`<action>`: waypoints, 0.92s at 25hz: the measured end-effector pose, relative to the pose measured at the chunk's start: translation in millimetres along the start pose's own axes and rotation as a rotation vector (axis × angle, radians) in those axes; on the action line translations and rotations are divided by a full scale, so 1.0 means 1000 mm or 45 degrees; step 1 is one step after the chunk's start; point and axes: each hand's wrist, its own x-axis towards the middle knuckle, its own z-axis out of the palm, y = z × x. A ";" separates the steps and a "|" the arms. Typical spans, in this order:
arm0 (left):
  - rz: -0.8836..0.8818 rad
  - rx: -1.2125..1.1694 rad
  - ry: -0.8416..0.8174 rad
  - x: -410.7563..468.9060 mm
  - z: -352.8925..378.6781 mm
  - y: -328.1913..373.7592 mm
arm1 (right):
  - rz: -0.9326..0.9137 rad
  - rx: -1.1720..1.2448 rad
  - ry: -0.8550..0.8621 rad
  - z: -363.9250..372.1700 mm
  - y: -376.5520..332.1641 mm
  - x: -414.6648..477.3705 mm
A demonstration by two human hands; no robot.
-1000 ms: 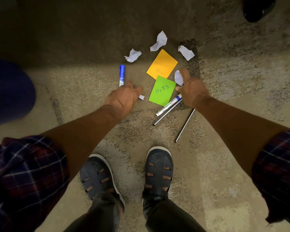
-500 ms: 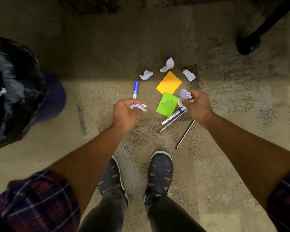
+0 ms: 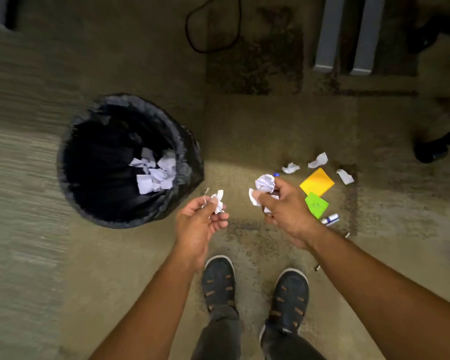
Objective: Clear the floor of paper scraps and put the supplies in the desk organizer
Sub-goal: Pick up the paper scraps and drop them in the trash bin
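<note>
Standing now over the carpet (image 3: 130, 268) rather than bent to it as a second ago — both hands lifted clear of the pile. Left hand (image 3: 198, 224) pinching a small crumpled scrap (image 3: 218, 201) between thumb and fingertips, where a second ago it reached down beside the blue marker. Right hand (image 3: 283, 206) closed around a bigger wad of paper (image 3: 265, 183), with more white bits showing under the fingers; half a second ago holding its scrap just over the green note. Both held up between the shoes (image 3: 218, 281) and the black-lined bin (image 3: 190, 162), now wholly in view at left with white scraps (image 3: 153, 175) lying inside — only its edge seen half a second ago. Left on the floor at right, as before: three white scraps (image 3: 291, 168) (image 3: 318, 160) (image 3: 345, 176), orange sticky note (image 3: 317, 182), green sticky note (image 3: 316, 204) touching its lower corner, capped marker (image 3: 330, 219) just below. Tip of the blue marker (image 3: 276, 174) peeking out behind the right hand's wad. Desk organizer not seen anywhere.
</note>
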 end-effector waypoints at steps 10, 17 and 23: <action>0.062 -0.313 0.481 0.013 -0.091 0.113 | 0.105 -0.094 -0.157 0.207 -0.057 0.006; -0.137 -0.205 0.539 0.041 -0.118 0.142 | 0.289 -0.054 -0.060 0.249 -0.066 0.015; -0.202 -0.190 0.555 0.044 -0.127 0.150 | 0.319 0.052 -0.028 0.247 -0.078 0.008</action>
